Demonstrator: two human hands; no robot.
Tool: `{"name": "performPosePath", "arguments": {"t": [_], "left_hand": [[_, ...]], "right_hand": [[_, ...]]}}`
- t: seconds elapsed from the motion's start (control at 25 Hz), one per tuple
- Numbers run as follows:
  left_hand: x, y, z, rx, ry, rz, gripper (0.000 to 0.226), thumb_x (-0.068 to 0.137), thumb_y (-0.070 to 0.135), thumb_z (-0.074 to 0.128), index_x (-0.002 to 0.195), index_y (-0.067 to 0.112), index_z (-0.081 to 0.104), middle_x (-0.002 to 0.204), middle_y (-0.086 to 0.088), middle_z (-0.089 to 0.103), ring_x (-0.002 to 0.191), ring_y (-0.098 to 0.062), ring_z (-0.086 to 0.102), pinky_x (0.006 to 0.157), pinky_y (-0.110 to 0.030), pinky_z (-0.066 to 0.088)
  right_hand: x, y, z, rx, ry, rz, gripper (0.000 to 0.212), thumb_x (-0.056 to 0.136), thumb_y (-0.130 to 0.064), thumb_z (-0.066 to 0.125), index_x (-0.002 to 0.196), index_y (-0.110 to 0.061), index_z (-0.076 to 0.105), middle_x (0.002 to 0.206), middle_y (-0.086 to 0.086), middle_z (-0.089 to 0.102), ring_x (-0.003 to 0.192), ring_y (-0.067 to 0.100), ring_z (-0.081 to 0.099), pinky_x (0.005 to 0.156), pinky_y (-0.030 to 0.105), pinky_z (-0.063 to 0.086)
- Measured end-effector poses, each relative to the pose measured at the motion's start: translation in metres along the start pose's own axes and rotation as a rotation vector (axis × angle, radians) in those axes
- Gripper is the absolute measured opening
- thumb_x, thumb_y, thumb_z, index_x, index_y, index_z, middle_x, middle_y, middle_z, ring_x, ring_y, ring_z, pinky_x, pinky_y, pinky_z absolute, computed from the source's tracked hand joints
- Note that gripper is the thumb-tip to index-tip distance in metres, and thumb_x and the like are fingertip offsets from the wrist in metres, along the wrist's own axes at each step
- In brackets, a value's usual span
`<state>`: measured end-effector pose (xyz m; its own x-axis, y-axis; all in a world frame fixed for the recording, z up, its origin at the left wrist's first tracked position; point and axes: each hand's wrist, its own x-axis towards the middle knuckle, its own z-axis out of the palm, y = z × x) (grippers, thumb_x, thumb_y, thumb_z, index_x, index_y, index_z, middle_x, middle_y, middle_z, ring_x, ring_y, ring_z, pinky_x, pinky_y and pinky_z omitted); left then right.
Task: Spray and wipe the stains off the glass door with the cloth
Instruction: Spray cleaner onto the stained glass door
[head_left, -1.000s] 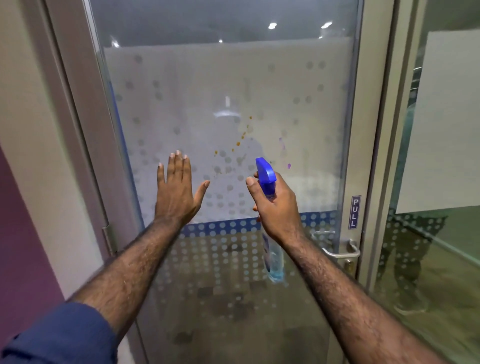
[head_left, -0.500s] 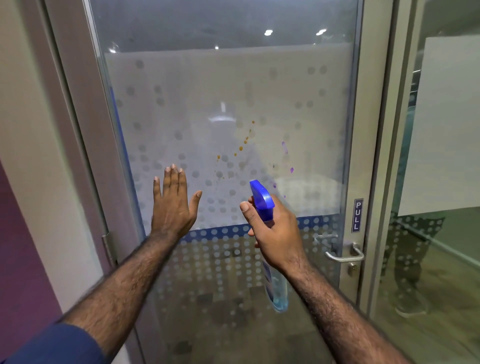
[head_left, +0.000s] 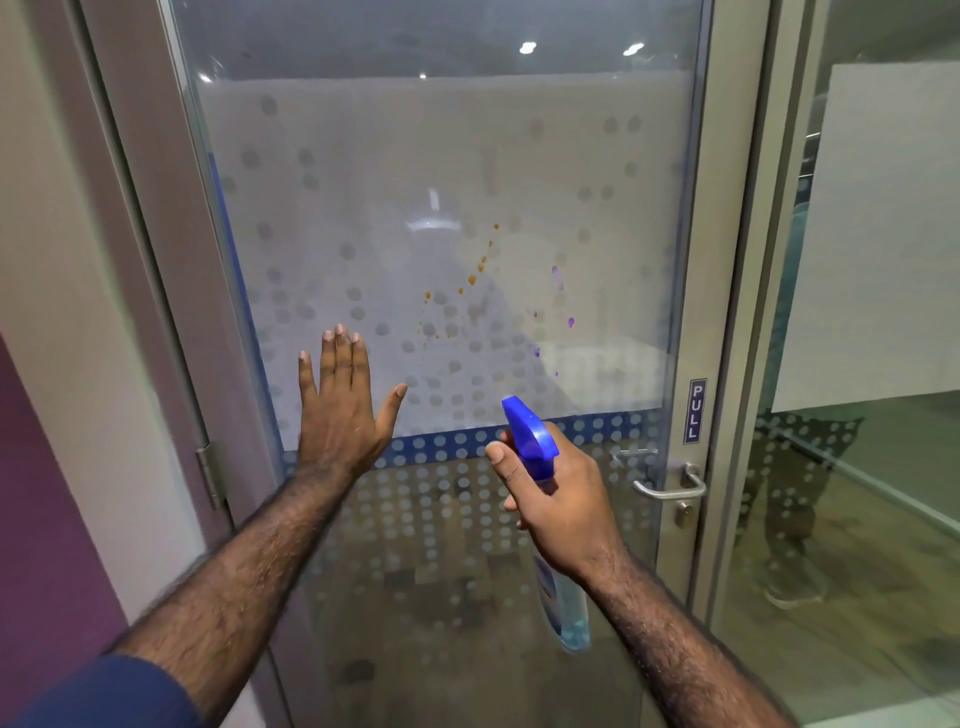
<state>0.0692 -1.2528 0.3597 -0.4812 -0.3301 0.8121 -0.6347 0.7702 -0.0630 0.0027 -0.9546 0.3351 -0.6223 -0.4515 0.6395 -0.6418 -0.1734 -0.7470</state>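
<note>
The glass door (head_left: 395, 171) has a frosted, dotted film. Orange stains (head_left: 475, 278) and purple stains (head_left: 558, 278) speckle its middle. My left hand (head_left: 340, 410) lies flat on the glass with straight fingers, left of and below the stains. My right hand (head_left: 550, 493) grips a spray bottle (head_left: 569, 608) with a blue trigger head (head_left: 530, 436), held below the stains and pointed at the glass. Pale blue liquid fills the bottle's lower part. No cloth is in view.
A metal lever handle (head_left: 670, 486) and a "PULL" sign (head_left: 695, 410) sit on the door's right frame. A hinge (head_left: 210, 478) is on the left frame beside a purple wall (head_left: 47, 519). A fixed glass panel (head_left: 872, 312) stands to the right.
My right hand has lowered the spray bottle from level with the stains to below them. My left hand stays flat on the glass, sitting a little lower in the view.
</note>
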Motion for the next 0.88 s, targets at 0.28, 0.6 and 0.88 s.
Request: {"name": "performPosePath", "arguments": {"t": [0.28,0.6,0.88], "left_hand": [[-0.073,0.048,-0.010,-0.478,-0.113,0.038,0.080,0.106,0.061,0.027,0.168,0.009,0.021,0.178,-0.006,0.012,0.166,-0.017,0.004,0.134,-0.058,0.007],[-0.169,0.142,-0.058,-1.035,-0.601,0.227,0.099,0.081,0.078,0.070,0.162,0.034,0.032,0.160,0.029,0.038,0.150,0.016,0.028,0.131,-0.027,0.026],[-0.192,0.178,-0.064,-1.214,-0.608,0.086,0.090,0.081,0.054,0.088,0.156,0.034,0.042,0.155,0.027,0.050,0.146,0.003,0.046,0.122,-0.033,0.043]], "right_hand": [[-0.017,0.008,0.001,-0.072,0.050,-0.064,0.029,0.103,-0.046,0.073,0.087,-0.023,0.065,0.073,-0.004,0.063,0.066,0.012,0.060,0.061,0.025,0.051],[-0.010,0.011,-0.004,0.012,0.235,-0.016,0.029,0.098,-0.064,0.067,0.103,-0.035,0.066,0.082,-0.003,0.069,0.074,0.024,0.070,0.069,0.051,0.064],[-0.033,0.026,-0.017,0.028,0.272,0.086,0.024,0.094,-0.063,0.069,0.103,-0.041,0.066,0.094,-0.007,0.072,0.078,0.022,0.072,0.071,0.054,0.065]]}}
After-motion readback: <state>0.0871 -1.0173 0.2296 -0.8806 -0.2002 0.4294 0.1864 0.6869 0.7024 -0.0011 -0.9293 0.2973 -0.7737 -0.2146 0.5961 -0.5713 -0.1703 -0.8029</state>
